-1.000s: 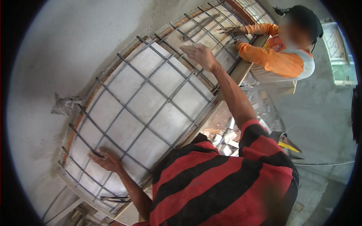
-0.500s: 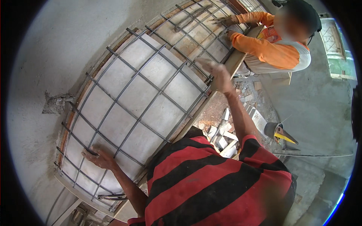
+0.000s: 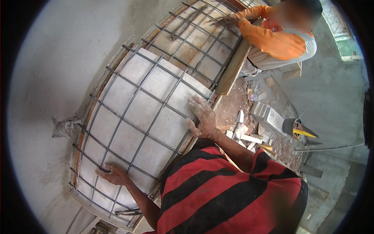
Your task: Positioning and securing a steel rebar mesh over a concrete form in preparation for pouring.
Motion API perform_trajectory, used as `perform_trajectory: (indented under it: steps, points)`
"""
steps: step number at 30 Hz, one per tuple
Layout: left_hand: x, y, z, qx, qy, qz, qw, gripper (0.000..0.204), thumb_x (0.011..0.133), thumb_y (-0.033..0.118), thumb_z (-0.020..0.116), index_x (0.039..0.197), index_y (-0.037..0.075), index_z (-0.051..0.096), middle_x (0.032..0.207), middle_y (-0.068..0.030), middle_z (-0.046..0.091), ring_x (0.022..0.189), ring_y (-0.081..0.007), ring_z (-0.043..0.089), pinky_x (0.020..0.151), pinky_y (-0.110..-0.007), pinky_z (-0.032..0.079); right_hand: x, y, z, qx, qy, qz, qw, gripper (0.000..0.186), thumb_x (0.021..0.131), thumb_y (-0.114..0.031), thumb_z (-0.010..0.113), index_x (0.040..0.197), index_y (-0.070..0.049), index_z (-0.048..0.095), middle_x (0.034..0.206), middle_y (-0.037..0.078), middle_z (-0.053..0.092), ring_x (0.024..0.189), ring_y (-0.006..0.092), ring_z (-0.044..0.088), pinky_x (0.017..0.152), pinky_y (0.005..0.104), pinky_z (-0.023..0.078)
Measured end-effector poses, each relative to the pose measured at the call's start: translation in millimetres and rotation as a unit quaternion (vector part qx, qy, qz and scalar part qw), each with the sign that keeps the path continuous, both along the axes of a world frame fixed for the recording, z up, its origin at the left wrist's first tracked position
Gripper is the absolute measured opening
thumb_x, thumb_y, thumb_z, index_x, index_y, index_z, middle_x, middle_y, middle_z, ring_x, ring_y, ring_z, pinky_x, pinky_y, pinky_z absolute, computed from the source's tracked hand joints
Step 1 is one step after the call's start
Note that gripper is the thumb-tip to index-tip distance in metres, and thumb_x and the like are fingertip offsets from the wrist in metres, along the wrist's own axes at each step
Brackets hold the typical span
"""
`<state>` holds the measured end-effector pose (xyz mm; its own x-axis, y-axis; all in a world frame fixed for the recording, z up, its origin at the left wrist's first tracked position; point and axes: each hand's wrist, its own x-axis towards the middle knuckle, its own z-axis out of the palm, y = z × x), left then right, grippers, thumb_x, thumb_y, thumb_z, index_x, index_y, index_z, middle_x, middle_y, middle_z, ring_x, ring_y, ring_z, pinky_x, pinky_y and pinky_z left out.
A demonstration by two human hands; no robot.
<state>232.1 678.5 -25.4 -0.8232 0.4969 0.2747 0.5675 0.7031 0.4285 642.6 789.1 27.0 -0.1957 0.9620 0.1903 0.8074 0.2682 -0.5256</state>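
Note:
A grid of dark steel reinforcing bars (image 3: pixel 147 134) lies over pale flat panels (image 3: pixel 127 129) that run along the wall. My left hand (image 3: pixel 113 175) is at the near left part of the grid, its fingers closed at a crossing of the bars. Over the grid's right edge, my right hand (image 3: pixel 203 117) has its fingers spread and grips nothing. Whether its fingertips touch the bar beneath cannot be made out. Close to my left forearm, a dark long-handled tool (image 3: pixel 128 213) lies on the grid's near end.
A co-worker in orange sleeves (image 3: pixel 269 39) leans over the far end, hands on the bars there. A bent length of wire (image 3: pixel 187 24) rests on that section. A wooden board (image 3: pixel 233 72) edges the form. Rubble (image 3: pixel 249 130) and a dark bucket with tools (image 3: pixel 290 126) are on the floor.
My right hand has come down and nearer along the grid's right edge, its fingers spreading. My left hand stays at the same part of the bars. The view has shifted slightly.

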Motion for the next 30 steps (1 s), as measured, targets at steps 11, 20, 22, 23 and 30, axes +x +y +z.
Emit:
perform_trajectory:
  steps: [11,20,22,23,30]
  points:
    - [-20,-7,-15,-0.020,0.000,0.005,1.000,0.064,0.102,0.049,0.048,0.151,0.009,0.042,0.151,-0.0221,0.046,0.125,-0.0436,0.057,0.100,-0.054,0.048,0,-1,-14,0.059,0.025,-0.028,0.998,0.035,0.081,-0.022,0.073,0.111,-0.004,0.070,0.136,0.011,0.062,0.132,0.0316,0.055,0.113,0.0475,0.043]
    - [-7,-3,-7,-0.051,0.052,0.014,0.997,0.059,0.103,0.045,0.048,0.150,0.009,0.045,0.154,-0.0196,0.044,0.126,-0.0412,0.057,0.101,-0.052,0.048,0,-4,-14,0.064,0.024,-0.042,0.997,0.030,0.079,-0.019,0.072,0.104,-0.005,0.073,0.133,0.011,0.065,0.130,0.0296,0.057,0.114,0.0444,0.043]
    - [-9,-2,-7,-0.048,0.037,0.019,0.998,0.058,0.103,0.045,0.048,0.149,0.009,0.045,0.154,-0.0199,0.043,0.127,-0.0409,0.056,0.102,-0.052,0.048,-1,-4,-11,0.063,0.025,-0.041,0.997,0.029,0.078,-0.018,0.072,0.104,-0.005,0.073,0.133,0.011,0.065,0.130,0.0295,0.057,0.114,0.0442,0.043]
    - [-13,-4,-10,-0.053,0.042,0.021,0.997,0.058,0.103,0.045,0.048,0.149,0.009,0.046,0.155,-0.0202,0.043,0.128,-0.0409,0.056,0.102,-0.052,0.048,-3,-4,-9,0.065,0.024,-0.047,0.997,0.029,0.078,-0.018,0.072,0.103,-0.005,0.073,0.132,0.011,0.065,0.129,0.0294,0.057,0.114,0.0442,0.043]
    - [-4,6,4,-0.067,0.002,0.042,0.997,0.057,0.103,0.043,0.049,0.148,0.009,0.046,0.155,-0.0212,0.042,0.130,-0.0414,0.055,0.104,-0.053,0.047,-1,-2,-13,0.060,0.038,-0.042,0.997,0.028,0.079,-0.017,0.071,0.104,-0.003,0.073,0.133,0.014,0.065,0.128,0.0344,0.059,0.112,0.0479,0.044]
